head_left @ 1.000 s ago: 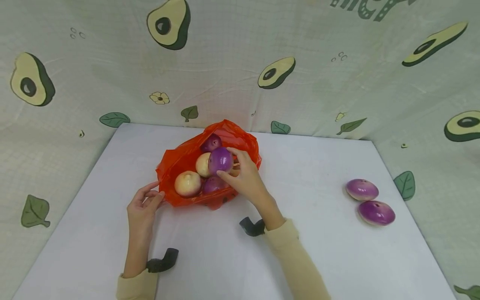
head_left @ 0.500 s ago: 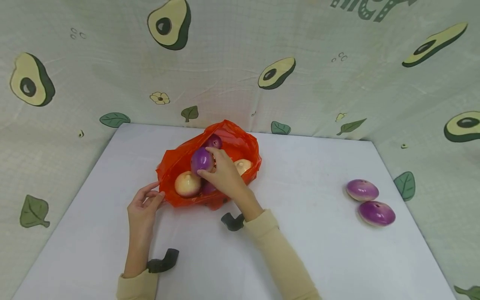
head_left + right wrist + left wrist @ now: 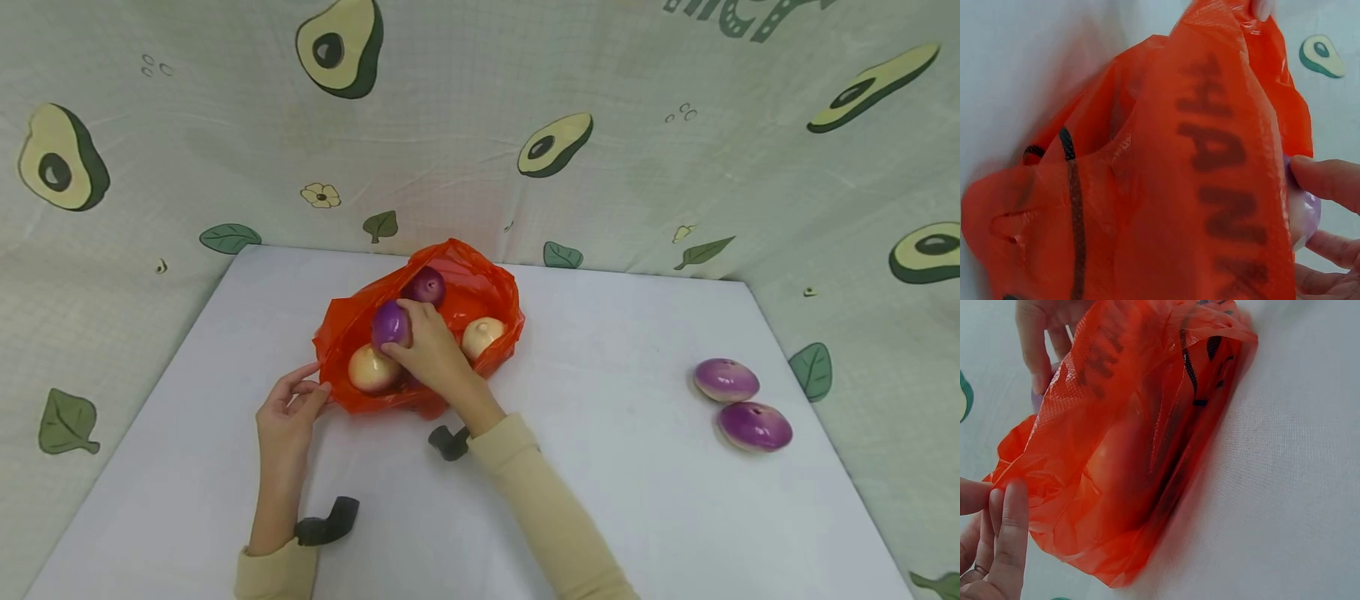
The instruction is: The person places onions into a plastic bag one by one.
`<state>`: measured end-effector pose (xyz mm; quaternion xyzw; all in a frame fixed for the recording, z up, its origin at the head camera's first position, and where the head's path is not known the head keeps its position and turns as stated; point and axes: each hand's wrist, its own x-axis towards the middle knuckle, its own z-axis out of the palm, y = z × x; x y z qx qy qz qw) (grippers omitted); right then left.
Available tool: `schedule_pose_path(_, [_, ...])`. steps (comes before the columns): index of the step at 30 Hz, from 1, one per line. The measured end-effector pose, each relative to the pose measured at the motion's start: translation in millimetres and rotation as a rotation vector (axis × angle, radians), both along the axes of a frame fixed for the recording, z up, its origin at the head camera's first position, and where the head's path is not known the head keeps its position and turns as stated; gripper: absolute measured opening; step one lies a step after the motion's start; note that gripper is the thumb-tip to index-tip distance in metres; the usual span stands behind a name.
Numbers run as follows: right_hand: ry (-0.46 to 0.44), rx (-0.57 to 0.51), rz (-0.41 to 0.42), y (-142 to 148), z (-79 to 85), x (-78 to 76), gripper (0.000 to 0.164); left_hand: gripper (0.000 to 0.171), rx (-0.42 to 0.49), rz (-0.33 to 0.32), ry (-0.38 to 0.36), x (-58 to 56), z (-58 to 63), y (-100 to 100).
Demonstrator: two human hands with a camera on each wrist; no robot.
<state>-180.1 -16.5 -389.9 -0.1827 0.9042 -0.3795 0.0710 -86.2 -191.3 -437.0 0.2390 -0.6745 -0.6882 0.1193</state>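
Note:
A red plastic bag (image 3: 480,287) lies with its mouth spread wide. My left hand (image 3: 288,408) pinches its left rim between thumb and fingers, as the left wrist view shows at the bag's edge (image 3: 1013,472). Inside the bag mouth, my right hand (image 3: 435,350) grips a glossy purple onion (image 3: 389,324). In the right wrist view the bag's printed side (image 3: 1229,175) hides most of that onion (image 3: 1311,212). A pale onion (image 3: 372,370) lies just below it in the bag, another pale onion (image 3: 482,336) to the right, and a purple onion (image 3: 426,286) behind.
Two purple onions, one lighter (image 3: 726,380) and one darker (image 3: 754,427), lie close together at the right of the white table (image 3: 615,500). A cloth with printed avocados (image 3: 450,125) hangs behind and beside the table. Dark devices (image 3: 330,522) sit on both wrists.
My right hand has moved left within the bag mouth, carrying the purple onion over to the pale onion at the left. The right-hand pale onion has come into sight. My left hand holds still.

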Motion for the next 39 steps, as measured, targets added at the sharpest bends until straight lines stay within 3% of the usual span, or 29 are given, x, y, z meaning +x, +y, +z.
schedule_pose_path(7, [0.035,0.068,-0.006,0.3,1.5,-3.1,0.063,0.034,-0.022,0.005,-0.011,-0.6,2.3,0.1])
schedule_pose_path(16, [0.1,0.234,0.012,3.5,-0.5,-4.8,0.061,0.034,-0.012,0.004,-0.02,-2.3,5.8,0.9])
schedule_pose_path(32, [0.098,0.298,0.103,3.7,-2.6,2.3,0.055,0.034,0.017,0.005,-0.019,-3.9,9.8,3.2])
schedule_pose_path(39, [0.157,0.298,0.141,2.6,-3.2,3.4,0.047,0.035,0.014,0.009,-0.02,-3.4,8.6,4.0])
